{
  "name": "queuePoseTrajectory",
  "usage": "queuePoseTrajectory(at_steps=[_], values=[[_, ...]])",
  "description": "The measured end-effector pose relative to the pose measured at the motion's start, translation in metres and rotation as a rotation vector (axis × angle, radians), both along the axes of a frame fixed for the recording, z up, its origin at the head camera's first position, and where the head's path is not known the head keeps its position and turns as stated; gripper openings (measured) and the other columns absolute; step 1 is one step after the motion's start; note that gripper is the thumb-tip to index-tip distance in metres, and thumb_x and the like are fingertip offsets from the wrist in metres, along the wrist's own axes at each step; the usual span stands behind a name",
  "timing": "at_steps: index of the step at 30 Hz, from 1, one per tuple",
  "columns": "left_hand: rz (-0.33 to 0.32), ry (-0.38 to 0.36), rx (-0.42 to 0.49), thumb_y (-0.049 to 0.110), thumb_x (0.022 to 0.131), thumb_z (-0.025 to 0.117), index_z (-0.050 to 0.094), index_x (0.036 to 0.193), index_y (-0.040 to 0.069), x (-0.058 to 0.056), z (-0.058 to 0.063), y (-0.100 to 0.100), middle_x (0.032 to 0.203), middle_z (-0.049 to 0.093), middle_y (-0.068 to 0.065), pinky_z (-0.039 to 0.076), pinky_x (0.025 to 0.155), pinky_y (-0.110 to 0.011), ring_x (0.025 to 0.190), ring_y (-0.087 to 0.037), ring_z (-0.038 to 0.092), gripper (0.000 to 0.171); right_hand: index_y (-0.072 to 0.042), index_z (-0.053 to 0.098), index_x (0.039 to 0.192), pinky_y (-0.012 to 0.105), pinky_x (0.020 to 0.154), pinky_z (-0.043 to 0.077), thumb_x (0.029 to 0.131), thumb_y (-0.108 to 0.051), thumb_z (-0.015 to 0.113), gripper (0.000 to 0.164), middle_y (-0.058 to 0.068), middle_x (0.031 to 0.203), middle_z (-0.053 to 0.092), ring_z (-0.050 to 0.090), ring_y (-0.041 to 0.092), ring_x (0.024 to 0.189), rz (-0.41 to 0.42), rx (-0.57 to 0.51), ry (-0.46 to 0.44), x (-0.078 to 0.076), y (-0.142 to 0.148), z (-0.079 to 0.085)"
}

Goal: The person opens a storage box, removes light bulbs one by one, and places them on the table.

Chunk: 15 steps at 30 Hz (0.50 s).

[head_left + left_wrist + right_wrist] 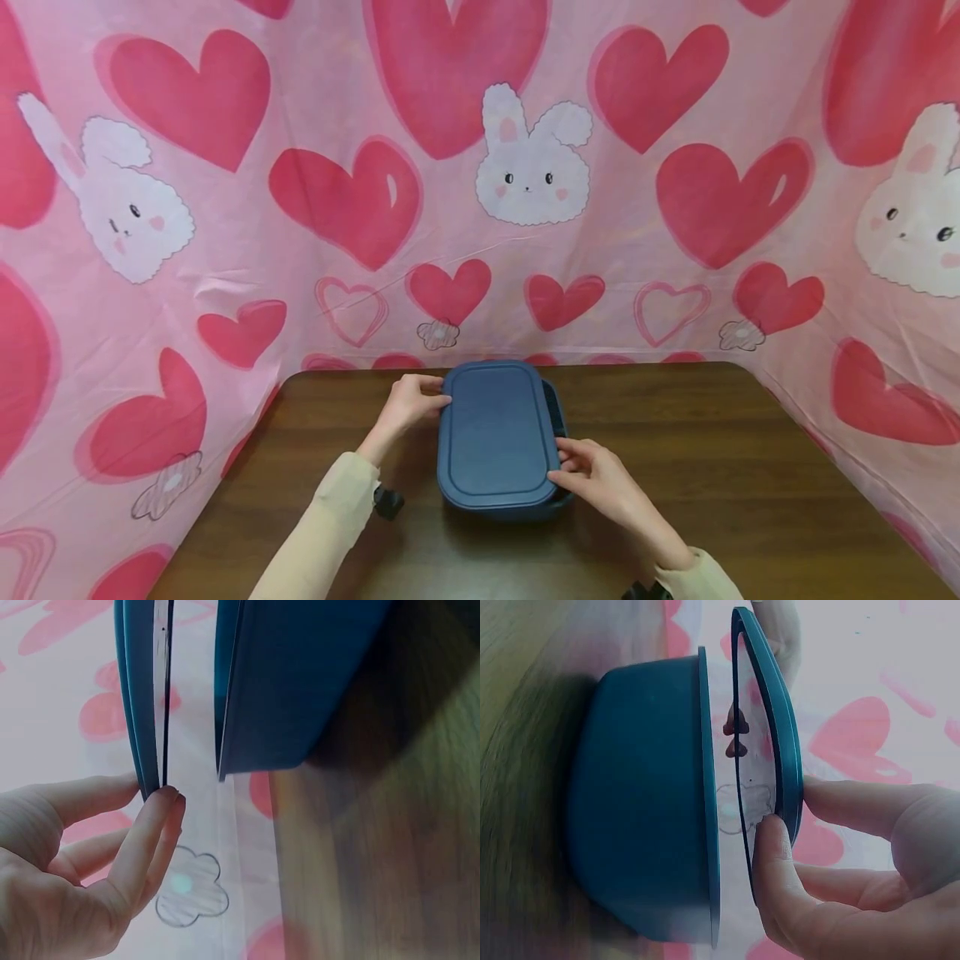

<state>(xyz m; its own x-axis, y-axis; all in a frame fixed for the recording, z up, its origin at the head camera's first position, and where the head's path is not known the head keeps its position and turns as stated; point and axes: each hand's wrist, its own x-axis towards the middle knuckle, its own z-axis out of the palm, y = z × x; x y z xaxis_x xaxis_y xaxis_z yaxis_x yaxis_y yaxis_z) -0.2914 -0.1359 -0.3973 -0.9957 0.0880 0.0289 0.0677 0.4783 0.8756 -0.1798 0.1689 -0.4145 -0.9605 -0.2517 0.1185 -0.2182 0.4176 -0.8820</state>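
A dark blue rectangular lid [498,433] with rounded corners is held above a matching blue container [557,408]. In both wrist views a gap shows between the lid and the container's rim. My left hand [411,404] pinches the lid's left edge near its far end. On the opposite side, my right hand [600,479] pinches the lid's right edge nearer to me, thumb and fingers on opposite faces. A thin dark seal [742,802] runs along the lid's underside. The container [645,802] stands on the table, and the lid hides most of its inside.
Brown wood-grain table [675,417] lies under the container. A pink cloth [457,242] printed with hearts and rabbits hangs behind it and along both sides. Dark devices [388,502] are worn at the wrists, by cream sleeves [322,521].
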Motion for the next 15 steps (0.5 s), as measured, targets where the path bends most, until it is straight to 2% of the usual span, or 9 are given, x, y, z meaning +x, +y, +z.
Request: queuePoseTrajectory(at_steps=[7, 15], values=[[0.008, -0.018, -0.019, 0.008, 0.088, 0.073, 0.062, 0.127, -0.008, 0.007, 0.003, -0.018, 0.12, 0.068, -0.028, 0.06, 0.083, -0.046, 0.083, -0.03, 0.077, 0.044, 0.013, 0.056, 0.132, 0.017, 0.067, 0.057, 0.085, -0.012, 0.077, 0.057, 0.019, 0.106, 0.064, 0.064, 0.001, 0.082, 0.039, -0.06, -0.012, 0.001, -0.016, -0.002], [0.022, -0.017, -0.037, 0.008, 0.087, 0.074, 0.062, 0.127, -0.009, 0.016, 0.005, -0.037, 0.119, 0.068, -0.028, 0.06, 0.082, -0.046, 0.081, -0.026, 0.077, 0.044, 0.016, 0.055, 0.129, 0.017, 0.067, 0.056, 0.085, -0.012, 0.076, 0.056, 0.018, 0.103, 0.062, 0.064, 0.003, 0.082, 0.072, -0.068, -0.007, 0.006, -0.034, -0.001]])
